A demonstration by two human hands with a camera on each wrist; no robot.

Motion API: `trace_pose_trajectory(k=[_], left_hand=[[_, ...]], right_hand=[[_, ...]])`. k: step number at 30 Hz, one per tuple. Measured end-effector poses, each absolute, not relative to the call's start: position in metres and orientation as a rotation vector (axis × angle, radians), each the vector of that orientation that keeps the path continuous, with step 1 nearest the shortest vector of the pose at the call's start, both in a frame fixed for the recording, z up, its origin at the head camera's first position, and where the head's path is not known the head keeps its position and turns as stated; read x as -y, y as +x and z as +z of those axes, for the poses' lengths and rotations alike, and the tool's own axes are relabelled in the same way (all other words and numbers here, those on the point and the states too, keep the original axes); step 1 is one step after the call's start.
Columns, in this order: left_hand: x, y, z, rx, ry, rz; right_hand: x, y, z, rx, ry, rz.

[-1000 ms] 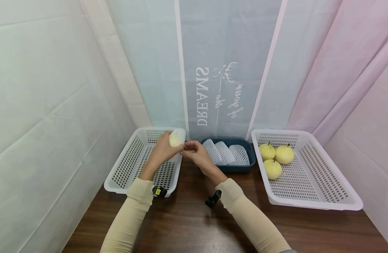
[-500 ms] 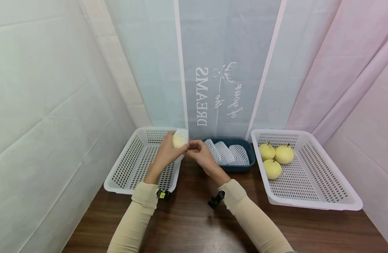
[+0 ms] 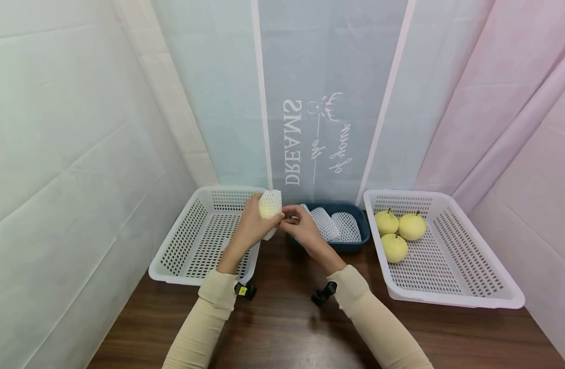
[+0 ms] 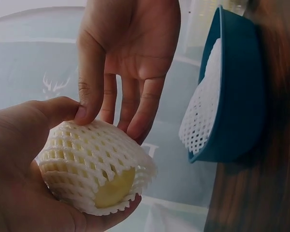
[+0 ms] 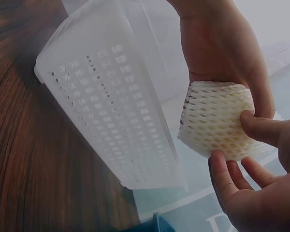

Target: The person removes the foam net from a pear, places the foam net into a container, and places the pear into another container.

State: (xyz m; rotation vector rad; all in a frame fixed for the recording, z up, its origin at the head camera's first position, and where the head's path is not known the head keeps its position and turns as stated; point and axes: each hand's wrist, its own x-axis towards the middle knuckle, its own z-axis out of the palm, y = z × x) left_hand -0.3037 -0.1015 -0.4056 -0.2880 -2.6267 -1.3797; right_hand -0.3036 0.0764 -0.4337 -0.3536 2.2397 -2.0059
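Observation:
A pale yellow pear (image 4: 115,188) sits inside a white foam net (image 4: 82,157), its skin showing through the net's open end and mesh. My left hand (image 3: 253,225) grips the netted pear, with the palm and fingers around one side. On the other side, my right hand (image 3: 307,231) pinches the net's edge, its thumb meeting the left thumb and its fingers behind the net. Both hands hold it in the air, between the left white basket (image 3: 171,280) and a dark blue bin (image 3: 366,233). The basket's floor is partly hidden by the left arm.
Several flat foam nets (image 3: 325,223) lie in the blue bin, partly behind the right hand. To the right, a white basket (image 3: 457,301) holds three yellow pears (image 3: 395,248). A printed curtain (image 3: 328,61) hangs behind the brown wooden table (image 3: 282,328).
Both hands have shifted right together with the netted pear, away from the left basket and toward the blue bin. The net stands a little higher around the pear.

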Motion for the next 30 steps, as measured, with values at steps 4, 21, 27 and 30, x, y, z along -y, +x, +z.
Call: trace_pose_trajectory(k=[4, 21, 27, 30], left_hand=[[0.096, -0.303, -0.41, 2.594, -0.317, -1.417], [0.074, -0.294, -0.421, 2.547, -0.297, -1.443], [0.069, -0.293, -0.422, 2.531, -0.315, -1.456], [0.067, -0.292, -0.423, 2.524, -0.341, -1.464]], right_hand=[[-0.083, -0.301, -0.433, -2.271, -0.36, -1.963], [-0.108, -0.293, -0.428, -2.337, -0.402, -1.887], [-0.114, -0.291, -0.427, -2.357, -0.37, -1.882], [-0.117, -0.291, -0.426, -2.348, -0.359, -1.895]])
